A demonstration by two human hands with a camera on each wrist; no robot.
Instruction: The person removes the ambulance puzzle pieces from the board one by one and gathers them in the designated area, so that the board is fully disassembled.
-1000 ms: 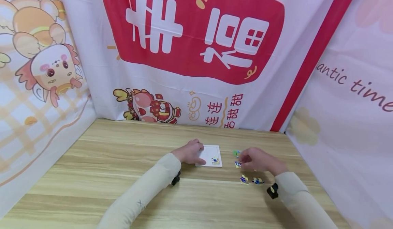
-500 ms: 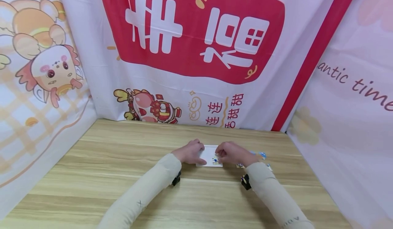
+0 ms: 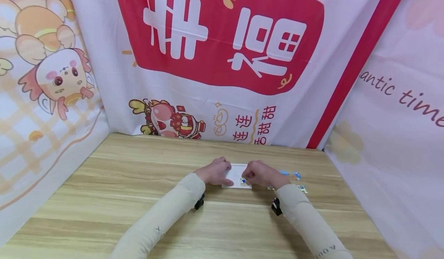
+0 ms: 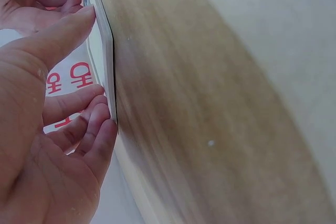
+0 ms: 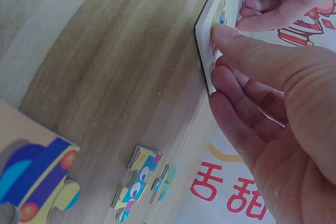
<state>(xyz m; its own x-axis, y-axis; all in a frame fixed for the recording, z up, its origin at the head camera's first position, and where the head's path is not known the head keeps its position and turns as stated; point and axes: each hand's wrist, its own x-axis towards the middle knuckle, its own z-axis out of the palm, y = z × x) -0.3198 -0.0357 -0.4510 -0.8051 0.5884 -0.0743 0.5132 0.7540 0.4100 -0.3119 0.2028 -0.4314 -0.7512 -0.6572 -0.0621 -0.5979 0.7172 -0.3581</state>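
A small white puzzle tray (image 3: pixel 237 171) lies flat on the wooden table. My left hand (image 3: pixel 216 172) holds its left side, with the thumb and fingertips on the rim in the left wrist view. Inside the tray's near right corner sits a colourful jigsaw piece (image 3: pixel 243 182). My right hand (image 3: pixel 262 173) is over the tray's right side, fingers curled. In the right wrist view its thumb (image 5: pixel 226 32) presses at a jigsaw piece by the rim, mostly covered by the hand; the fingertips touch the tray's edge.
Several loose jigsaw pieces lie right of the tray, among them a blue one (image 3: pixel 297 175) and a yellowish one (image 3: pixel 302 189). The right wrist view shows a close piece with a purple band (image 5: pixel 39 169) and one with cartoon eyes (image 5: pixel 139 178). Printed cloth (image 3: pixel 222 116) walls the table.
My right hand has moved left from the loose pieces to the tray, then shifted only slightly over the last half second. My left hand has stayed on the tray.
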